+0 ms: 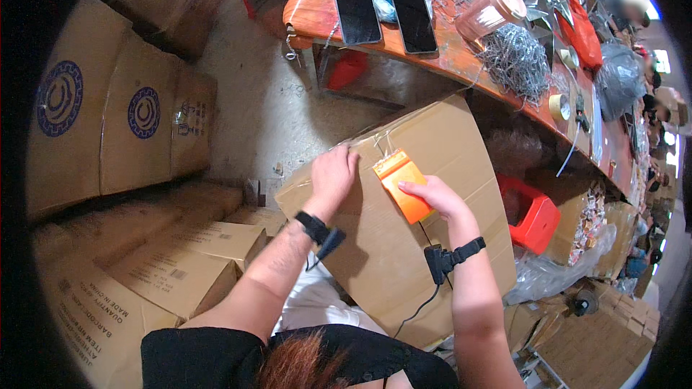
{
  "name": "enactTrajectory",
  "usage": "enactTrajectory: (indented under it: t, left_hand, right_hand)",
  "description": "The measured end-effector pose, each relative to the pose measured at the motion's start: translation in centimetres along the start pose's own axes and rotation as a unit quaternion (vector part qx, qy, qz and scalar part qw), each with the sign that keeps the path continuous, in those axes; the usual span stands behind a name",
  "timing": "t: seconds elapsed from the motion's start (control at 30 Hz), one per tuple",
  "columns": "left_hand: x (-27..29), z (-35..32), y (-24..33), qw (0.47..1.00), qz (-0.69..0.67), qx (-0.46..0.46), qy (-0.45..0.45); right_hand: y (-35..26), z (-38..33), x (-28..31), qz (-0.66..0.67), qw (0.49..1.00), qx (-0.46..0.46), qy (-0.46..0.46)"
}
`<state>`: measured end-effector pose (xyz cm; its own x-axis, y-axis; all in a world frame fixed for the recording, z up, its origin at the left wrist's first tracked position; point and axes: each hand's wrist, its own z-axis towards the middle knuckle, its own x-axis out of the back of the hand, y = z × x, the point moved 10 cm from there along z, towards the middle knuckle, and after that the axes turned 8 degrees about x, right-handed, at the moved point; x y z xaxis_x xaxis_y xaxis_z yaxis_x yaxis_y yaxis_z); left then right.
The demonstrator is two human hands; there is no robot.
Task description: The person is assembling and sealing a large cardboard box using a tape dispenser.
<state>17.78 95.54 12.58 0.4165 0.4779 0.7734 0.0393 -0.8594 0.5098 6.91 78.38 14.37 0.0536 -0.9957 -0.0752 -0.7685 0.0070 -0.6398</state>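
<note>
A large brown cardboard box (461,151) lies tilted in front of me, close against my body. My left hand (334,176) is closed at its far left edge, fingers bent at the rim. In my right hand (441,198) is a flat orange rectangular tool (404,181), gripped with the thumb on top. The tool rests over the box's upper face; its exact kind I cannot make out. Thin pale strands (384,142) show just beyond it, near the box edge. Black straps with small devices circle both wrists.
Stacked cartons (108,108) stand at the left. An orange-red table (310,18) runs along the far right, bearing two phones (357,13), a pink-lidded cup (491,11), silver tinsel (513,61) and tape rolls (559,106). A red plastic stool (537,220) sits by the box's right side.
</note>
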Motion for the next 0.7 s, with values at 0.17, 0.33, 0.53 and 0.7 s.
enactTrajectory:
  t: [0.17, 0.33, 0.53, 0.7]
  left_hand:
    - [-0.5, -4.0, 2.8, 0.98, 0.095, -0.12, 0.127]
    - [-1.2, -3.1, 2.4, 0.971, 0.124, -0.138, 0.151]
    - [-1.7, -2.3, 2.3, 0.972, 0.105, -0.16, 0.137]
    - [-1.9, -2.3, 1.9, 0.976, 0.085, -0.158, 0.125]
  right_hand:
    - [0.1, -0.5, 0.2, -0.07, 0.997, -0.02, -0.017]
    - [-0.5, -1.3, 1.4, -0.017, 0.999, 0.004, 0.041]
    - [0.8, -0.2, 2.1, -0.104, 0.992, 0.025, 0.061]
    - [3.6, -4.1, 3.3, -0.084, 0.995, 0.012, 0.043]
